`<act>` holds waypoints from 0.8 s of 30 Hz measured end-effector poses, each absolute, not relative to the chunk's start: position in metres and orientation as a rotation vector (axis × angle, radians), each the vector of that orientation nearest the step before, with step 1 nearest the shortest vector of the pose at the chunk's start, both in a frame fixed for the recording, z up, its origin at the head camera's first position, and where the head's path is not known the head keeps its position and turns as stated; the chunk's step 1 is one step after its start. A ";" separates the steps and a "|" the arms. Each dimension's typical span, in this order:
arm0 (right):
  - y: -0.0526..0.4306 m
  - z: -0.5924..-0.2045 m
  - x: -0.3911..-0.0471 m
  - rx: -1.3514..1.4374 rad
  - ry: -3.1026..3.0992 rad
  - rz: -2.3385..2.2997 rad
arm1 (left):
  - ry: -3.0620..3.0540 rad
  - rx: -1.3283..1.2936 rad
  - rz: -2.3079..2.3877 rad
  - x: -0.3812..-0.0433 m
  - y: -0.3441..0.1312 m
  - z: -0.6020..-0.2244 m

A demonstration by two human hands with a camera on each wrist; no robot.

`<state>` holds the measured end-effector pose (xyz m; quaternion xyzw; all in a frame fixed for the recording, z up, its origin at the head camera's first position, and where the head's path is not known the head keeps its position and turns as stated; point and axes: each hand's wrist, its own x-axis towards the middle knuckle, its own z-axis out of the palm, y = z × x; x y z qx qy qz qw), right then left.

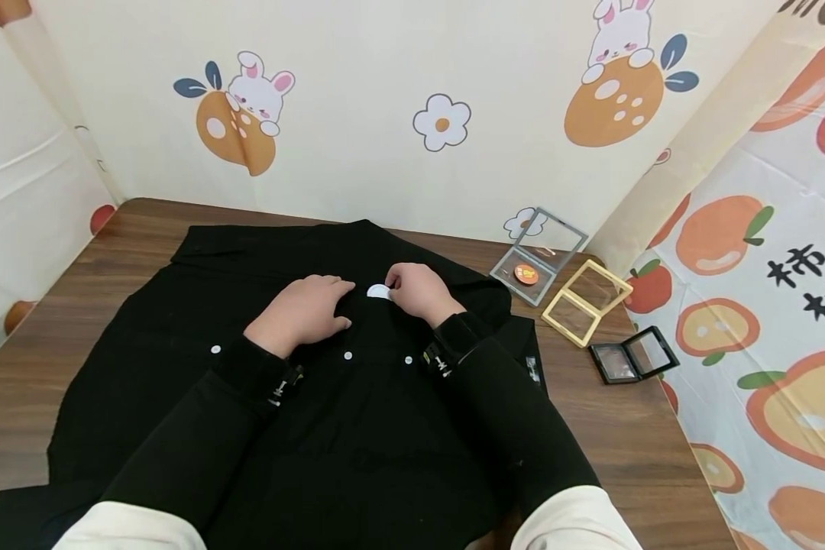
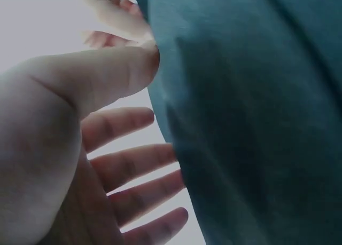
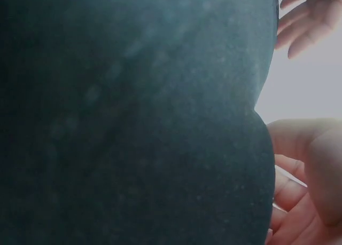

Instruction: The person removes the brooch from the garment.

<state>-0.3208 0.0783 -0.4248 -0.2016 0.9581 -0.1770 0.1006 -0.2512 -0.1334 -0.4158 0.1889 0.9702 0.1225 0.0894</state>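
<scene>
A black shirt (image 1: 357,428) with several white buttons (image 1: 347,355) lies spread over the table. My left hand (image 1: 302,309) rests palm down on the cloth, its fingers extended toward the middle. Just beyond its fingertips is a small flat white half-round piece (image 1: 379,291). My right hand (image 1: 419,290) has its fingers bent at that piece's right edge, pinching it between thumb and forefinger; the rest of the piece is hidden by the fingers. In both wrist views dark cloth (image 2: 240,117) fills much of the picture and covers part of the hand.
To the right of the shirt, three opened cases stand in a row: a grey one (image 1: 505,271) with an orange disc (image 1: 525,275) on it, a cream-yellow one (image 1: 571,317) and a black one (image 1: 615,363). Printed fabric walls (image 1: 357,114) border the wooden table (image 1: 612,435).
</scene>
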 end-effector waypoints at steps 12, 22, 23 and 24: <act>0.078 -0.425 -0.320 -0.620 2.810 -0.540 | 2.700 0.553 0.436 -0.274 -0.120 -0.416; 0.078 -0.426 -0.321 -0.644 2.810 -0.508 | 2.681 0.594 0.373 -0.278 -0.121 -0.421; 0.079 -0.426 -0.321 -0.657 2.812 -0.492 | 2.680 0.597 0.373 -0.278 -0.121 -0.421; 0.079 -0.425 -0.321 -0.671 2.811 -0.472 | 2.680 0.596 0.373 -0.278 -0.121 -0.421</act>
